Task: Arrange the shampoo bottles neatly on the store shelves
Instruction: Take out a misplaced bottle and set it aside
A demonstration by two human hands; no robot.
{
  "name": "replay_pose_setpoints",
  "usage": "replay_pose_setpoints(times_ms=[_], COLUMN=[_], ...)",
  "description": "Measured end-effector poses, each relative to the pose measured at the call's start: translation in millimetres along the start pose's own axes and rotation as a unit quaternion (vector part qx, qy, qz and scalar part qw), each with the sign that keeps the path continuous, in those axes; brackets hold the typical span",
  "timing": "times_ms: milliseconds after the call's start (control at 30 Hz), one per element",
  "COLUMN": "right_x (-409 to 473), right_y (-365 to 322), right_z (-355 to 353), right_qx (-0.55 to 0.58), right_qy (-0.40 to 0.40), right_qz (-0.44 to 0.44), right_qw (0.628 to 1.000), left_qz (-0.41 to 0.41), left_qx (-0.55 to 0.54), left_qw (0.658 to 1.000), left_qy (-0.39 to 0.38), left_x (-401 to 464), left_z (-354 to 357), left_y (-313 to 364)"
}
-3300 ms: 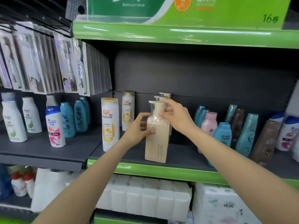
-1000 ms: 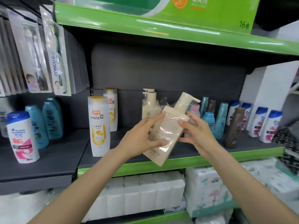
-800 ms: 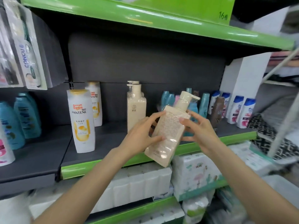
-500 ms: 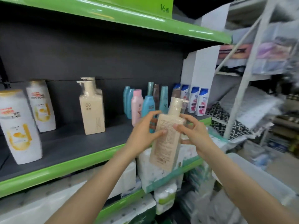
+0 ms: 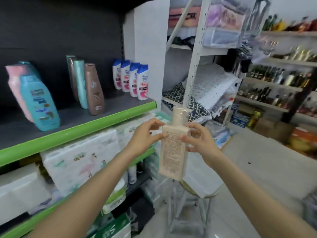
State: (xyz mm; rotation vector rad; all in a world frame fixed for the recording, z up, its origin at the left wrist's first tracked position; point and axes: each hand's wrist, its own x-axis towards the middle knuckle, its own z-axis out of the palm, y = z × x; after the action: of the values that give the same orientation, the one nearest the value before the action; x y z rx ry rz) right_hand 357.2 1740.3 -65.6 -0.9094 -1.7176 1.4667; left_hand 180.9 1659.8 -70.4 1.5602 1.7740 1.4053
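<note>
We hold cream pump bottle (image 5: 173, 148) upright off shelf (image 5: 77, 133), left hand (image 5: 145, 136) and right hand (image 5: 199, 140) pinching its shoulders (back label toward us, likely checking orientation before reshelving).

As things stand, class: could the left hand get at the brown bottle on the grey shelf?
Probably not yet: the left hand grips the beige pump bottle. Nothing stands before the brown bottle.
</note>
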Motion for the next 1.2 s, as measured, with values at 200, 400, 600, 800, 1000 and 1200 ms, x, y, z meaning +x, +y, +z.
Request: replay_pose_setpoints(times_ms=[200,400,600,800,1000,1200], right_x=[56,129,186,224,231,237], right_y=[55,118,190,247,291,313], right_z=[-62,-100,-129,-147,-147,-152], right_qx=[-0.032,-0.125,-0.128,-0.106,-0.082,-0.089], right_qy=[0.054,0.099,0.110,0.096,0.104,0.094], right_qz=[0.029,0.040,0.090,0.139,0.162,0.165], right_qw=[0.998,0.986,0.981,0.980,0.978,0.978], left_qz=[-0.043,-0.113,-0.189,-0.208,-0.216,-0.151], left_qx=[-0.017,-0.058,-0.096,-0.076,-0.015,0.066], left_qw=[0.996,0.987,0.965,0.959,0.957,0.963], left_qy=[-0.074,-0.096,-0.156,-0.177,-0.192,-0.212], left_x=[67,134,184,211,210,206], left_z=[80,147,206,239,268,279], left_y=[-34,-101,-158,-194,-224,-235])
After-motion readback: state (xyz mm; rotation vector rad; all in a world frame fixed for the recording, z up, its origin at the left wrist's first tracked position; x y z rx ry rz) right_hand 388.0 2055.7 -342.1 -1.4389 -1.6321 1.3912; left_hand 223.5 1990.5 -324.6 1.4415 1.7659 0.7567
